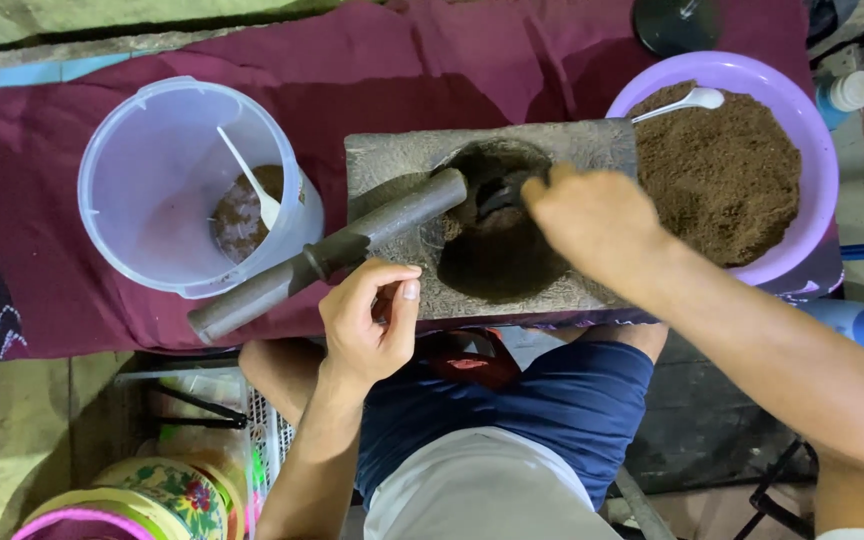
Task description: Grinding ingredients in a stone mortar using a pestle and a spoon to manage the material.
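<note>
A rectangular stone mortar block [392, 160] sits on a maroon cloth, with a round hollow [497, 250] holding dark ground powder. My right hand [592, 215] reaches into the hollow with a dark scoop-like piece [500, 195] at its fingertips. A long grey stone pestle [322, 255] leans with its head on the rim of the hollow and its tail pointing left. My left hand [372, 320] hovers just below the pestle's shaft at the block's near edge, fingers curled, with nothing visible in it.
A purple bowl [812, 150] of brown powder with a white spoon [687, 100] stands at the right. A clear plastic tub [152, 190] with some brown powder and a white spoon stands at the left. Colourful bowls [152, 495] lie on the floor, lower left. Bottles stand at the right edge.
</note>
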